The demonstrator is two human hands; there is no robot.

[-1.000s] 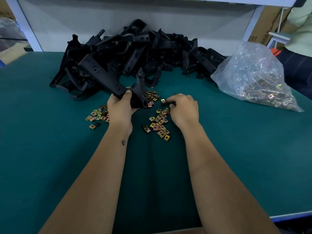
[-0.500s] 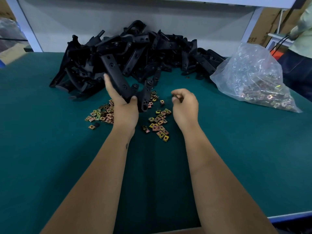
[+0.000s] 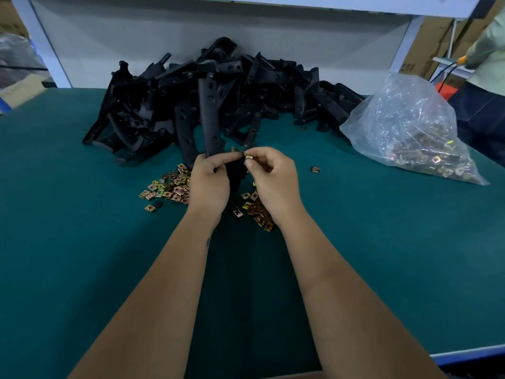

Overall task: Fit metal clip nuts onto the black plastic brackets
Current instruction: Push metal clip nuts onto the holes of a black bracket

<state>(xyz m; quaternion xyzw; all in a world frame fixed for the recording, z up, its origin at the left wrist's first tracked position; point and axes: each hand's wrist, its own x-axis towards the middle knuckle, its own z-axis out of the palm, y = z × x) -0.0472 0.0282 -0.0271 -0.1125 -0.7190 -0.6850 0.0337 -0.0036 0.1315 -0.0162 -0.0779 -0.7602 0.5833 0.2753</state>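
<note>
Right-hand grip pinches a clip nut; left hand clasps the bracket. Align the nut's mouth squarely with the bracket's edge, then push.

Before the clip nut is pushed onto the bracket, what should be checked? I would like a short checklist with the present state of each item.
1. Left hand grips the bracket: ok.
2. Right hand pinches one clip nut: ok.
3. Nut is next to the bracket's lower end: ok.
4. Nut's open side faces the bracket edge: cannot tell, too small.
5. Nut lines up with a bracket hole: cannot tell, fingers hide it.
6. Spare loose nuts lie on the green table near both hands: ok.
</note>
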